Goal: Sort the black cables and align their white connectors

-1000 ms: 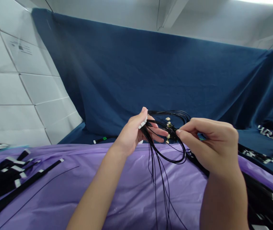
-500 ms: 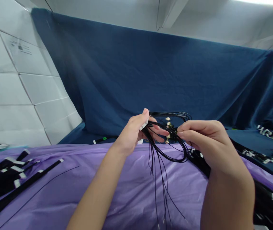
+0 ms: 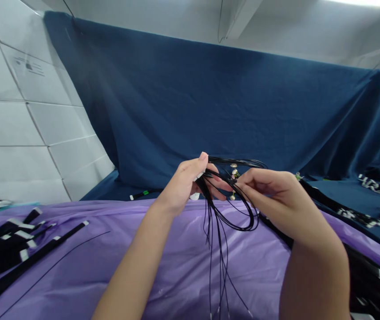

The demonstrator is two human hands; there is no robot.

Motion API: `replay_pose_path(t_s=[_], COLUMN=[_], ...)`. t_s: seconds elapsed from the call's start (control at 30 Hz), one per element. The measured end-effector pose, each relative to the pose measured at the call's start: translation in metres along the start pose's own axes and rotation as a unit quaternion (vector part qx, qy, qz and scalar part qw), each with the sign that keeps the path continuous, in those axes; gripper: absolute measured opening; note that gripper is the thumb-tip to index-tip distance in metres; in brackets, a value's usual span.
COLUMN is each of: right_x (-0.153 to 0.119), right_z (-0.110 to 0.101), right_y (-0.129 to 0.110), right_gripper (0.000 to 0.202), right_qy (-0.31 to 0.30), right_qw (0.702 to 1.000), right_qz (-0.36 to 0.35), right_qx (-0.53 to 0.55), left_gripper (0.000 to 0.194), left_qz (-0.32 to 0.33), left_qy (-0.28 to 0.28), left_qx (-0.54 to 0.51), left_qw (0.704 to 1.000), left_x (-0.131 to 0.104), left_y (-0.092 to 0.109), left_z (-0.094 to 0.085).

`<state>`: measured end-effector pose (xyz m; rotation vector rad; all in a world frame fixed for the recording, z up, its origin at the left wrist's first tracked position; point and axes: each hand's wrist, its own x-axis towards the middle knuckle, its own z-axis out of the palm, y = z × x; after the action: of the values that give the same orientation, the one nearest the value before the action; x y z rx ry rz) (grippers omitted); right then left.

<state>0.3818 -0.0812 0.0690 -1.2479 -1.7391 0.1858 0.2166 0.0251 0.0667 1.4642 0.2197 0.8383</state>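
You hold a looped bundle of black wires [image 3: 206, 189] in the air above the worktop [image 3: 176, 266], toward the far edge of its purple covering, with both hands occupied. Your left hand [image 3: 181, 184] presses its thumb down on a white connector [image 3: 199, 176] at the head of the bundle, the fingers loosely parted behind the strands. Your right hand [image 3: 270, 189] is drawn into a close pinch, thumb against forefinger, on strands at the side of the loop; exactly how many lie between the fingertips cannot be told. The handling looks to be partway along: the connector is gripped and the wires are gathered into a curve, while several long ends hang free toward the near edge, some with small pale tips. Whether anything binds the loop cannot be made out. Small cream-coloured pieces [image 3: 234, 172] show beside your right fingertips, though their link to the wires is unclear. Black strips with white ends [image 3: 0, 249] lie heaped at the worktop's left edge, a single thin wire [image 3: 56, 262] apart from them, and more dark strips [image 3: 373, 284] crowd the near right corner. No brand can be read; on the white panels [image 3: 13, 124] at left, one printed mark [image 3: 29, 66] shows a dark figure and short lines, too blurred to decipher.
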Motion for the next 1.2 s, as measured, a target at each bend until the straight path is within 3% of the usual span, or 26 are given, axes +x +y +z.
replay_pose_path(t_s=[0.13, 0.23, 0.37, 0.7, 0.9, 1.2], right_x=[0.005, 0.008, 0.008, 0.006, 0.011, 0.006], right_z=[0.011, 0.017, 0.022, 0.029, 0.035, 0.033], right_y=[-0.002, -0.004, -0.008, -0.01, -0.004, -0.011], right_gripper=[0.004, 0.005, 0.01, 0.006, 0.007, 0.013], right_qy=[0.149, 0.202, 0.21, 0.198, 0.244, 0.192], right_qw=[0.981, 0.953, 0.939, 0.928, 0.91, 0.926], right_qz=[-0.106, -0.183, -0.224, -0.222, -0.261, -0.211], right_qx=[-0.064, -0.13, -0.158, -0.222, -0.212, -0.247], left_gripper=[0.047, 0.049, 0.051, 0.053, 0.052, 0.05], left_qz=[-0.008, -0.015, -0.024, -0.035, -0.035, -0.027], left_qy=[0.003, -0.013, -0.029, -0.05, -0.048, -0.035], left_qx=[0.003, 0.004, -0.004, 0.031, 0.033, 0.031], left_qw=[1.0, 1.0, 0.999, 0.998, 0.998, 0.999], left_x=[0.0, -0.002, -0.004, -0.006, -0.007, -0.006], left_y=[0.0, 0.0, 0.002, 0.003, 0.003, 0.004], left_z=[-0.002, 0.0, 0.005, 0.0, -0.001, 0.0])
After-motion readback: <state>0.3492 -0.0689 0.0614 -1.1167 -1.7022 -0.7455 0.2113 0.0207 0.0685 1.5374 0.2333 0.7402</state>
